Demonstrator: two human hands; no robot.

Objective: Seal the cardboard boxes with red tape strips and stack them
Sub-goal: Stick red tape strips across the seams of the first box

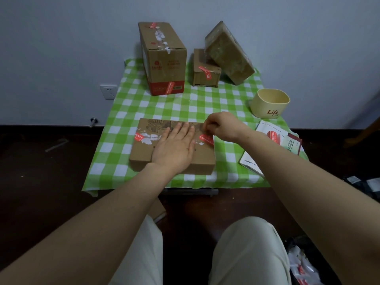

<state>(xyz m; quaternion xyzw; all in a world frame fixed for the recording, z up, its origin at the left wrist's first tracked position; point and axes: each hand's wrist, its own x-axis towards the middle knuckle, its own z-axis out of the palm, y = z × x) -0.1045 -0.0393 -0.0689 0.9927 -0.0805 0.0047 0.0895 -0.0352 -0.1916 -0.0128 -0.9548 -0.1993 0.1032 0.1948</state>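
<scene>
A flat cardboard box (144,157) lies at the front of the small table. My left hand (174,147) presses flat on its lid with straight fingers. My right hand (221,125) is curled at the box's right edge and pinches the end of a red tape strip (206,139) that lies on the lid. Another red strip (139,135) sticks near the lid's left edge. At the back stand a tall taped box (164,58), a small box (205,76) with red tape, and a brown wrapped box (229,52) leaning on it.
A green checked cloth (144,108) covers the table. A cream tub marked Life (270,103) stands at the right, with white sheets holding red strips (271,138) in front of it. Dark floor surrounds the table; my knees are just below its front edge.
</scene>
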